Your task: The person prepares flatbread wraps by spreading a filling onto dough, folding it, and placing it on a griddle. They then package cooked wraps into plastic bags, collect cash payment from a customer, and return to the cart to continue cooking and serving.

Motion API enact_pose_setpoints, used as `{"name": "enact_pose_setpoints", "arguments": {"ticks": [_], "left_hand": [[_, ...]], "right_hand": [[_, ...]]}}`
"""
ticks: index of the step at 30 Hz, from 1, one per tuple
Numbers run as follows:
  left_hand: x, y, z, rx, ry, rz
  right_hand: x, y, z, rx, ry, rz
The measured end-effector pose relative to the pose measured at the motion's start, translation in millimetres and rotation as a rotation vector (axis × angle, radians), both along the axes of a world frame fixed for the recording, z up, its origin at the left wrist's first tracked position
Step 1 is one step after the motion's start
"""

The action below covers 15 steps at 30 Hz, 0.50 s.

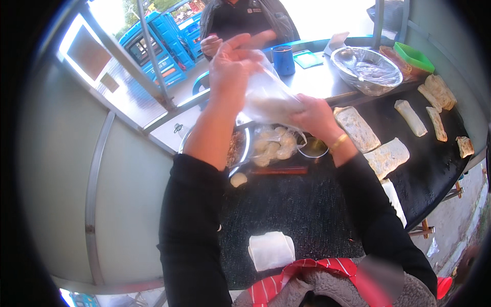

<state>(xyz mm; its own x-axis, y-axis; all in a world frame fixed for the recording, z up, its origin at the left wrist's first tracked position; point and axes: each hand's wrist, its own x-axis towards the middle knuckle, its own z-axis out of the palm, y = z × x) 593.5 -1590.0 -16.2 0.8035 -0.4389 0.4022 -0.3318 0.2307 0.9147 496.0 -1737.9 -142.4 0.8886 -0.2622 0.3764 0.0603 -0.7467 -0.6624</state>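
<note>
My left hand (234,71) is raised at the top of a thin clear plastic bag (268,90), with its upper fingers stretched out and blurred. My right hand (316,117) grips the bag's lower right side. Something pale sits inside the bag, too hazy to name. Below the bag, pale dough balls (274,144) lie in clear plastic, beside a bowl of yellowish liquid (313,147). Partly behind my left forearm is a metal basin (247,144) of brown crumbly filling. A folded sheet of dough (271,251) rests on the dark worktop (287,207) close to my body.
Browned flatbreads (356,128) and rolled pieces (410,118) lie on the black griddle (414,165) at right. Behind it stand a plastic-lined metal bowl (366,71) and a green basket (414,57). A blue canister (284,60) is near a person (245,19) across the counter.
</note>
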Motion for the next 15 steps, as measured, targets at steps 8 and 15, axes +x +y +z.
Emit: {"name": "enact_pose_setpoints", "arguments": {"ticks": [8, 15], "left_hand": [[124.7, 3.4, -46.0, 0.147, -0.071, 0.232], [118.6, 65.1, -111.3, 0.624, 0.026, 0.033]], "right_hand": [[179.3, -16.4, -83.7, -0.416, -0.614, -0.172], [187.3, 0.8, -112.3, -0.276, -0.129, -0.137]]}}
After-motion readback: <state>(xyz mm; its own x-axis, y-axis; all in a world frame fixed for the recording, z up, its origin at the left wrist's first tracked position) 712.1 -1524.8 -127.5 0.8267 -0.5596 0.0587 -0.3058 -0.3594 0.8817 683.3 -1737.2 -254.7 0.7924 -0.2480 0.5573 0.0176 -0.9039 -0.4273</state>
